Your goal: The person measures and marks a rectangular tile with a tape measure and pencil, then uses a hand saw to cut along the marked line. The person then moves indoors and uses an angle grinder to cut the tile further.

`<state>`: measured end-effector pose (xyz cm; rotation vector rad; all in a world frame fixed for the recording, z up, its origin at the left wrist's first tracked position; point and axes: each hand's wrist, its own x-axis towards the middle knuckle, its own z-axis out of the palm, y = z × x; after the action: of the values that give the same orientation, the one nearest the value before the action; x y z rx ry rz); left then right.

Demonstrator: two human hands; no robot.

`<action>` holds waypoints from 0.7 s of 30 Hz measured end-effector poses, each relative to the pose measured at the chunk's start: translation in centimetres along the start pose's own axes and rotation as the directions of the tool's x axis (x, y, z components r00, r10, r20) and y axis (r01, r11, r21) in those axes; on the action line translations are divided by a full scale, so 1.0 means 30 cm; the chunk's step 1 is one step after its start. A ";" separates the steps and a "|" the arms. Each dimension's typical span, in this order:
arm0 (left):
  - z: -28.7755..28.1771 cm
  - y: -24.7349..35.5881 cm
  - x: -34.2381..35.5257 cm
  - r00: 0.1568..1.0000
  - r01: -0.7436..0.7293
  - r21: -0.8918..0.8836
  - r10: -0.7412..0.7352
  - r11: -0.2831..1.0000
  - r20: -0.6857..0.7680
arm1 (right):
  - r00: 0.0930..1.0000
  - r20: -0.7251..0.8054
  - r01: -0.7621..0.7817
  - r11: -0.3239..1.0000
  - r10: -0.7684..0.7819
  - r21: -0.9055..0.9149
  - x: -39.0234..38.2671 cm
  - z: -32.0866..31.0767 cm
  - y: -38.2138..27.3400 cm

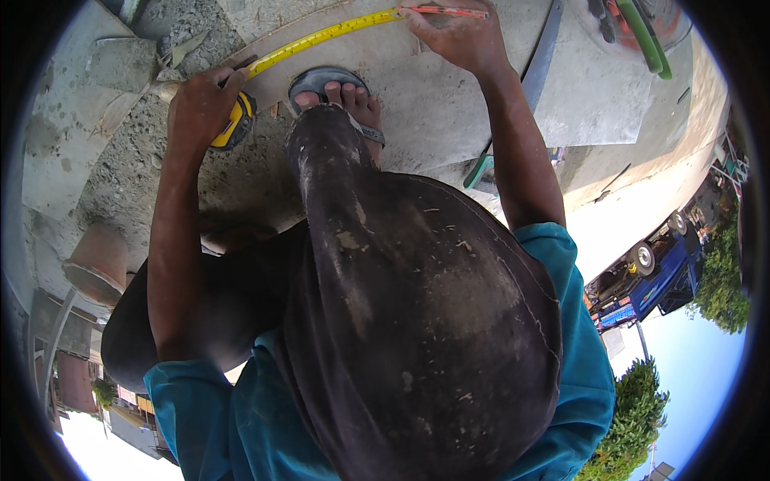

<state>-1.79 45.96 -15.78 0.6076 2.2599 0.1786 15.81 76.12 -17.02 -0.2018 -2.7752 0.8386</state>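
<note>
The left hand (204, 100) covers most of the yellow-and-black tape measure case (235, 122), so only its lower right side shows. The raised knee in dark dusty trousers (385, 305) hides the heel of the foot in the grey sandal (337, 92) and the near edge of the grey cement board (449, 104). The red pencil (449, 11) under the right hand (461, 36) runs into the picture's top edge, its tip too small to tell. The orange-and-green tool (634, 24) at the top right is cut off.
</note>
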 end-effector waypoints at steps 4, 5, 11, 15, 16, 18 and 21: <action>-0.003 0.004 0.002 1.000 -0.002 0.011 0.002 1.000 0.005 | 1.000 -0.009 -0.010 1.000 0.010 -0.004 -0.004 0.005 0.005; -0.003 0.004 0.001 1.000 -0.005 0.013 0.005 1.000 0.006 | 1.000 -0.015 -0.007 1.000 0.007 -0.006 -0.001 0.006 0.003; 0.003 0.001 0.005 1.000 0.000 0.011 0.000 1.000 0.011 | 1.000 -0.018 -0.018 1.000 0.018 -0.019 -0.002 0.009 0.003; -0.002 0.015 0.003 1.000 0.008 0.024 -0.008 1.000 0.010 | 1.000 -0.018 -0.017 1.000 0.017 -0.018 -0.008 0.016 0.010; 0.002 0.012 0.004 1.000 0.003 0.025 -0.003 1.000 0.004 | 1.000 -0.018 -0.013 1.000 0.013 -0.020 -0.009 0.017 0.012; 0.002 0.011 0.004 1.000 -0.001 0.029 0.001 1.000 -0.001 | 1.000 -0.019 -0.005 1.000 0.005 -0.024 -0.010 0.018 0.015; -0.001 0.016 0.004 1.000 -0.001 0.038 0.001 0.999 0.000 | 0.999 0.003 -0.032 0.999 0.032 -0.024 -0.008 0.016 0.010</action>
<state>-1.70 46.42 -15.69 0.6289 2.2670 0.1363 15.94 76.07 -17.60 -0.2496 -2.7929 0.8143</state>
